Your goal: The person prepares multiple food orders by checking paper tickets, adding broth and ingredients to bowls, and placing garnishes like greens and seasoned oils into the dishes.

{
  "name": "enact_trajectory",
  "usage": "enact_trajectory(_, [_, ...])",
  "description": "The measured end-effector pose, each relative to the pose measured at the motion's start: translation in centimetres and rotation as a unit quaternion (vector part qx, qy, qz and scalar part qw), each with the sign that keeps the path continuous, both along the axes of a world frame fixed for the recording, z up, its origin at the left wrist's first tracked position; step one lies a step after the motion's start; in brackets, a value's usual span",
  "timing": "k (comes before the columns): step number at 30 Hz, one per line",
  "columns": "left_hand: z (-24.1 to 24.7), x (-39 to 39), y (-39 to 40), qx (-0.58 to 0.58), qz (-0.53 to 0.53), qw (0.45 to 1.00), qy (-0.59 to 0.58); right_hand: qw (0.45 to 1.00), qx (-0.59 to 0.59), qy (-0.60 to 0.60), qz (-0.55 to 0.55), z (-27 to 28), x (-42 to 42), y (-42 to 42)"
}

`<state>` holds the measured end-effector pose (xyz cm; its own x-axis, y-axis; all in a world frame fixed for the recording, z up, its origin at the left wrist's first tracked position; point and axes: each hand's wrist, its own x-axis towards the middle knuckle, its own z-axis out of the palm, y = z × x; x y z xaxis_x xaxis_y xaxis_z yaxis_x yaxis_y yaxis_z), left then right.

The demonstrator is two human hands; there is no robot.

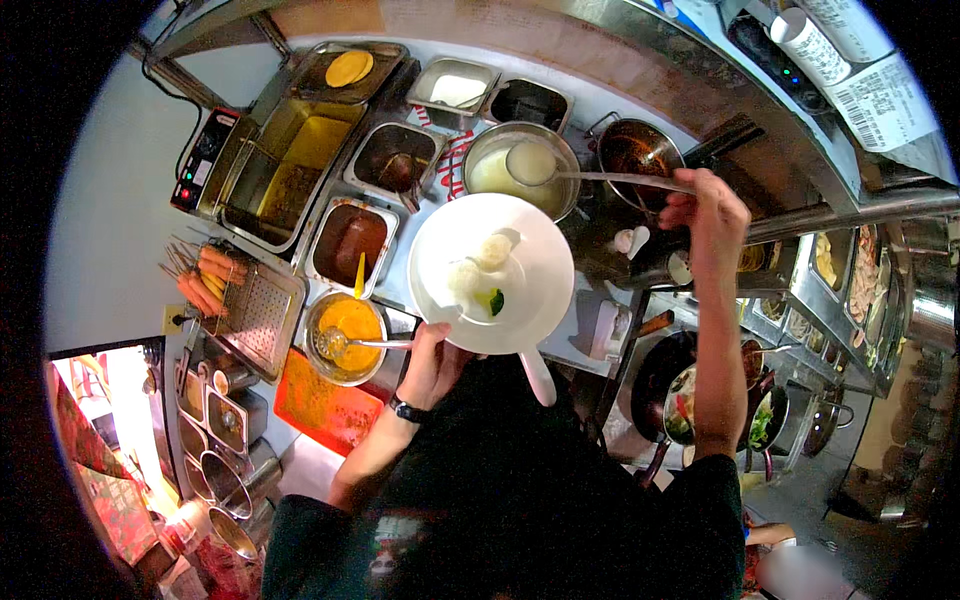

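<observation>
My left hand grips the near rim of a white bowl with a spoon-like white handle beside it at the lower right. In the bowl lie pale round pieces and a bit of green leaf. My right hand holds the long handle of a metal ladle. The ladle's head is over a metal pot of pale, cloudy liquid, just beyond the bowl, and looks filled with that liquid.
A deep fryer, sauce pans, a bowl of orange liquid and a red tray stand left. Skewered sausages lie by a perforated tray. Right are a dark-red pot, frying pans and food bins. Another person's arm shows lower right.
</observation>
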<state>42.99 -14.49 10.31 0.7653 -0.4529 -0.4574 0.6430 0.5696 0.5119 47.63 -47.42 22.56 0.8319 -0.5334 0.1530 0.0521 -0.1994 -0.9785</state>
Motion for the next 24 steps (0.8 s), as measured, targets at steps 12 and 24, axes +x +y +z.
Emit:
enact_trajectory(12, [-1.2, 1.2, -1.6, -0.036, -0.032, 0.999, 0.004, 0.99, -0.11, 0.068, 0.057, 1.3, -8.7, 4.5])
enact_trajectory(24, [-1.3, 0.8, -0.8, 0.029, -0.091, 0.995, -0.001, 0.974, 0.205, -0.026, -0.093, -1.4, -9.3, 3.1])
